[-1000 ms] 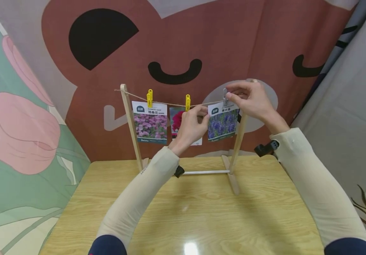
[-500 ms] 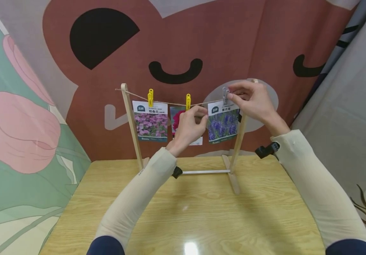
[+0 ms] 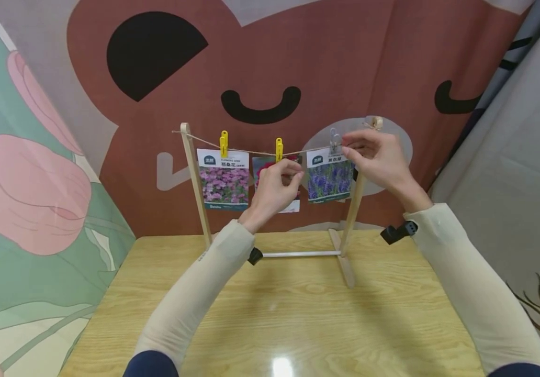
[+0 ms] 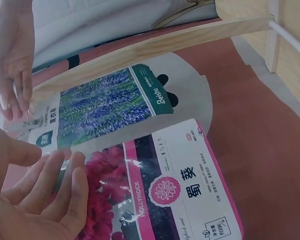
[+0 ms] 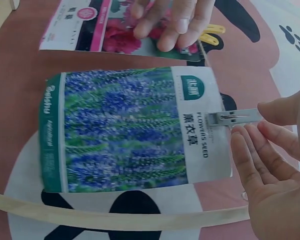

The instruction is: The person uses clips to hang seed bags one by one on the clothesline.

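A purple-flower seed packet (image 3: 328, 180) hangs from a string (image 3: 209, 142) by a grey clothespin (image 5: 235, 117). Just right of that clothespin is my right hand (image 3: 380, 159), its fingers loosely bent; in the right wrist view the thumb is at the clothespin's end, with no visible squeeze. My left hand (image 3: 277, 186) hovers before the middle packet, a hollyhock seed packet (image 4: 175, 190), covering part of it. Its relaxed fingers hold nothing. A yellow clothespin (image 3: 279, 149) stands above this packet. At the left, another yellow clothespin (image 3: 223, 144) holds a pink-flower packet (image 3: 225, 183).
The string spans a wooden frame, whose right post (image 3: 353, 209) stands on a crosswise foot. A white rod (image 3: 300, 254) joins the bottom. The frame stands at the back of a wood-grain table (image 3: 298, 314), close to a printed curtain (image 3: 345, 78).
My right hand has shifted slightly right and down, its fingers now apart from the grey clothespin. The purple-flower packet hangs straighter. My left hand has drawn a little to the left.
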Available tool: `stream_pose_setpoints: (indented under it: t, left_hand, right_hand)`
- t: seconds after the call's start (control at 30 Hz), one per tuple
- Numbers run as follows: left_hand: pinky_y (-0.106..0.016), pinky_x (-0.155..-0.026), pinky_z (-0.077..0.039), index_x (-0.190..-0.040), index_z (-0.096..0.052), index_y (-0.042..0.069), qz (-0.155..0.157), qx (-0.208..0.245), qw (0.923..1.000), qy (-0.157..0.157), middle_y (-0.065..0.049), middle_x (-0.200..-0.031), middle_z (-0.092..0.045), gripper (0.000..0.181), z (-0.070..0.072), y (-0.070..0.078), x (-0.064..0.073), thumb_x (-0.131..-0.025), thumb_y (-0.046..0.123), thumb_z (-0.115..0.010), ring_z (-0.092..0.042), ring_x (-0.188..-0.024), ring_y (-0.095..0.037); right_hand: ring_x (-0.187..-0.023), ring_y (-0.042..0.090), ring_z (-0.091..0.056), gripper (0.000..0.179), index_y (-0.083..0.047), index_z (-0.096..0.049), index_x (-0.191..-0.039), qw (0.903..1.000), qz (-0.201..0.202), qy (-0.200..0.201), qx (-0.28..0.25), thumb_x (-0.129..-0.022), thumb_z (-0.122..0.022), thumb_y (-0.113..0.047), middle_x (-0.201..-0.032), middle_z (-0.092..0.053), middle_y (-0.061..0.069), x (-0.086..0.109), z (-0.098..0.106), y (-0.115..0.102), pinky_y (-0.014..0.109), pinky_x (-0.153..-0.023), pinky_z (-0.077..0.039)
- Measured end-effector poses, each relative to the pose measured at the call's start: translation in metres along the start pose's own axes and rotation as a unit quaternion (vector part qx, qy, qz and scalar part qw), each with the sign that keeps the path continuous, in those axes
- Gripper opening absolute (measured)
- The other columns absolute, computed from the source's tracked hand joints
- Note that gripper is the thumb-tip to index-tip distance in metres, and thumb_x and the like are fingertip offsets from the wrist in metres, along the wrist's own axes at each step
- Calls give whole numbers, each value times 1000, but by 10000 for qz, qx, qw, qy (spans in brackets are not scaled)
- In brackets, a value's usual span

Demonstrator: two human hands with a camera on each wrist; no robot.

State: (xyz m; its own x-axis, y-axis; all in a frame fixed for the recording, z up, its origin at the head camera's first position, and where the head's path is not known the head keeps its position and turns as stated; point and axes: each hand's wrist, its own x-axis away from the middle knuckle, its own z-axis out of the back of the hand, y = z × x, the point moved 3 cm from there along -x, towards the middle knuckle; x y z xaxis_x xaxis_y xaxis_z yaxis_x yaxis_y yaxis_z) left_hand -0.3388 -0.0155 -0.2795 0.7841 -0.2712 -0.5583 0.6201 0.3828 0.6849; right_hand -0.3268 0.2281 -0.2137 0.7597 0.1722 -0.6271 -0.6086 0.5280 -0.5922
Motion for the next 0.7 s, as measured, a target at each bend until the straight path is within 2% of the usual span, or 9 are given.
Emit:
stream_pose_setpoints:
  t: [0.27,0.5,0.6,0.7]
  left_hand:
    - [-35,-86,-64,-127,-71,7,185,35,9998,-58,-9,-115,-78,24,6,-8,5,-107,19,-65,-76,-94,-18]
    - [-35,-85,-63,-126,-71,7,160,-169,9997,2,-6,-114,-78,23,14,-13,13,-107,19,-65,-75,-93,-17]
    - [-36,-86,-63,-125,-71,7,104,-245,9996,-38,-6,-115,-78,23,18,-15,18,-106,18,-65,-75,-93,-18]
    - [-37,-86,-63,-126,-70,6,116,-306,9994,-129,-7,-117,-77,24,21,-18,24,-106,18,-65,-75,-95,-19]
  right_hand:
    - [-97,1,-68,28,-3,-75,-128,9999,-32,-89,-47,-101,-74,-11,-122,-74,17,14,-2,9,11,-87,-54]
    - [-96,-3,-66,29,-7,-75,-128,9987,223,-126,450,-100,-76,-12,-123,-75,11,31,-3,17,12,-88,-50]
    - [-98,5,-69,30,-7,-75,-128,9970,290,-149,698,-99,-77,-14,-123,-75,10,39,-5,20,11,-90,-48]
    - [-103,20,-71,31,-7,-75,-129,9957,321,-190,846,-99,-78,-14,-124,-75,9,46,-7,22,10,-92,-47]
